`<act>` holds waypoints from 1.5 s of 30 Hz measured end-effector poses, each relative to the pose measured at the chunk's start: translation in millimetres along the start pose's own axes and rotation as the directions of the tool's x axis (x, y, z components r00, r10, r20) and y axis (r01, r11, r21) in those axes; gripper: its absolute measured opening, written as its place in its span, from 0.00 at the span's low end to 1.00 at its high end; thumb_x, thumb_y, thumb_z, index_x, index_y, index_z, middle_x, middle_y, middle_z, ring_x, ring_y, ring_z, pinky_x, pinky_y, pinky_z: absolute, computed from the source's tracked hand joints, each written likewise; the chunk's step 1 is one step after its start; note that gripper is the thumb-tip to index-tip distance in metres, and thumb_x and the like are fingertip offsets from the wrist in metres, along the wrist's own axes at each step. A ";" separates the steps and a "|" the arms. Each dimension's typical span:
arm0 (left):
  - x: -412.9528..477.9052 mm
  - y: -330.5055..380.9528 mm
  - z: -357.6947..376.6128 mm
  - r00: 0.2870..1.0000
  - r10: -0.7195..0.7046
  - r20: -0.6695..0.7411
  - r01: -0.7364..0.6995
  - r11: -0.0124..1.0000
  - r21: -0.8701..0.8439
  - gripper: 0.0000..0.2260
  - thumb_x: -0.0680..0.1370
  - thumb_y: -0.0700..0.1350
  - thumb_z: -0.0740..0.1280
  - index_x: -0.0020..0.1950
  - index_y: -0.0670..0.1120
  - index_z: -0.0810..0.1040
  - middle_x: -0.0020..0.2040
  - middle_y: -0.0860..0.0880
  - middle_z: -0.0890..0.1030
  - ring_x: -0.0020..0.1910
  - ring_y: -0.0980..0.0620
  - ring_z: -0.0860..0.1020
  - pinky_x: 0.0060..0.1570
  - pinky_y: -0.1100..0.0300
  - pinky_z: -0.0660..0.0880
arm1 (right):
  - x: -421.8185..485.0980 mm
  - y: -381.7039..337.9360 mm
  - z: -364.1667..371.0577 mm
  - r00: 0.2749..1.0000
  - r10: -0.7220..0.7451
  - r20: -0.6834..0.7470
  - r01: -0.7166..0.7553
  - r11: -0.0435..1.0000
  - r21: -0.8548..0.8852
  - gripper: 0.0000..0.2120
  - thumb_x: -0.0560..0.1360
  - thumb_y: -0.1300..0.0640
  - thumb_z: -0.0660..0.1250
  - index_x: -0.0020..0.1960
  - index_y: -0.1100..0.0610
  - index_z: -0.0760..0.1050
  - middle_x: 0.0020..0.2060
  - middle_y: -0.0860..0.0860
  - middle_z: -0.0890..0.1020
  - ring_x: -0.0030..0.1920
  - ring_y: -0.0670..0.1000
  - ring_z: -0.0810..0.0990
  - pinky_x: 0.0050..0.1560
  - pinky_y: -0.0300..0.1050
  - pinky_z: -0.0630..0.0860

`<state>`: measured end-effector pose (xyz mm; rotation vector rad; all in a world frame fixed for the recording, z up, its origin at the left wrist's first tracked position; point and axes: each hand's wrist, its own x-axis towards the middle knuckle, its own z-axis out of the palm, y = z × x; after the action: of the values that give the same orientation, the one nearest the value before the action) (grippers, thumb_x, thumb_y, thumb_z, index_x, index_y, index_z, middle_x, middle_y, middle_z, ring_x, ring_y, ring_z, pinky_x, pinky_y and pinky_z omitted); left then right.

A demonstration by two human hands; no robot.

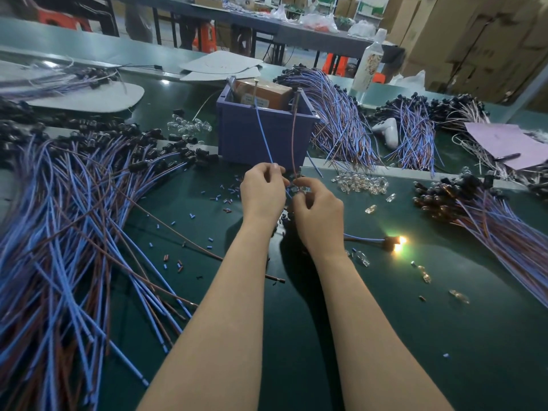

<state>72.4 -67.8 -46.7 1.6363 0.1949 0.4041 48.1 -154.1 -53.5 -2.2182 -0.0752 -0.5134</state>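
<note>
My left hand [262, 192] pinches a blue wire [264, 134] that runs up to a metal post on the purple bin [264, 137]. My right hand [318, 215] pinches a small clear part close to a brown wire [293, 137] that rises to the bin's other post. Both hands meet over the dark green mat [415, 321], just in front of the bin. What sits between the fingertips is mostly hidden. To the right of my right wrist lies a wired lamp piece [396, 243], lit up yellow.
A big heap of blue and brown wires [68, 232] fills the left side. More bundles [338, 114] lie behind the bin and at the right [489, 218]. Clear lamp caps [361, 182] and small cut sleeves [207, 215] are scattered. A white bottle [367, 63] stands at the back.
</note>
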 end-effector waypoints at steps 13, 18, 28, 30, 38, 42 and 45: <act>-0.4 -0.9 -0.2 1.000 -0.001 -0.028 0.001 1.000 -0.012 0.10 0.82 0.43 0.57 0.46 0.44 0.77 0.34 0.53 0.78 0.35 0.55 0.76 0.41 0.61 0.73 | -0.8 -0.5 -0.9 1.000 0.009 0.007 -0.009 1.000 0.021 0.14 0.76 0.62 0.60 0.58 0.56 0.78 0.42 0.56 0.84 0.44 0.57 0.80 0.50 0.50 0.75; -1.5 -0.1 0.2 1.000 0.000 -0.032 -0.001 1.000 -0.016 0.10 0.82 0.43 0.57 0.46 0.44 0.77 0.34 0.52 0.79 0.35 0.54 0.76 0.41 0.61 0.73 | -0.2 0.2 -0.7 1.000 0.011 0.008 -0.012 1.000 0.022 0.14 0.75 0.62 0.60 0.57 0.56 0.79 0.39 0.56 0.83 0.42 0.56 0.79 0.47 0.48 0.74; -2.8 1.3 0.1 0.998 -0.004 -0.067 0.002 1.000 -0.027 0.10 0.81 0.43 0.58 0.44 0.45 0.77 0.34 0.52 0.79 0.34 0.53 0.78 0.38 0.63 0.73 | 0.8 1.0 0.1 1.000 0.018 0.005 -0.018 1.000 0.024 0.13 0.75 0.61 0.60 0.56 0.55 0.79 0.38 0.54 0.83 0.41 0.55 0.79 0.45 0.46 0.74; -3.1 1.9 -0.4 0.997 -0.004 -0.075 0.003 1.000 -0.026 0.10 0.80 0.43 0.59 0.42 0.46 0.77 0.34 0.52 0.79 0.35 0.52 0.78 0.38 0.63 0.74 | 0.6 1.0 0.0 1.000 0.016 0.004 -0.016 1.000 0.024 0.13 0.75 0.61 0.60 0.56 0.55 0.79 0.38 0.54 0.83 0.41 0.55 0.79 0.45 0.46 0.74; -6.4 2.7 -1.2 0.996 0.007 -0.093 -0.007 1.000 0.000 0.11 0.79 0.43 0.60 0.39 0.45 0.76 0.32 0.52 0.79 0.34 0.51 0.80 0.41 0.58 0.76 | 1.3 1.9 0.7 1.000 0.006 0.011 -0.007 1.000 0.027 0.13 0.74 0.62 0.60 0.55 0.55 0.79 0.37 0.55 0.83 0.37 0.51 0.75 0.44 0.46 0.74; -5.3 2.1 -1.7 0.996 0.016 -0.087 -0.016 1.000 0.008 0.10 0.79 0.42 0.60 0.39 0.45 0.76 0.32 0.53 0.79 0.30 0.55 0.78 0.37 0.62 0.75 | 1.1 1.9 0.8 1.000 0.002 -0.001 -0.002 1.000 0.028 0.13 0.74 0.62 0.60 0.55 0.55 0.79 0.35 0.54 0.81 0.37 0.51 0.75 0.44 0.46 0.74; -4.3 2.2 -0.8 0.997 0.021 -0.078 -0.021 1.000 0.002 0.10 0.79 0.42 0.60 0.39 0.44 0.76 0.32 0.51 0.79 0.34 0.49 0.80 0.41 0.58 0.76 | 1.3 2.1 1.2 1.000 0.006 -0.003 -0.005 1.000 0.025 0.12 0.75 0.62 0.60 0.55 0.56 0.78 0.33 0.50 0.77 0.37 0.51 0.75 0.45 0.46 0.73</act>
<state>67.9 -68.9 -45.1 1.6264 0.2364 0.4843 50.2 -154.7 -55.1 -2.1927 -0.0737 -0.5097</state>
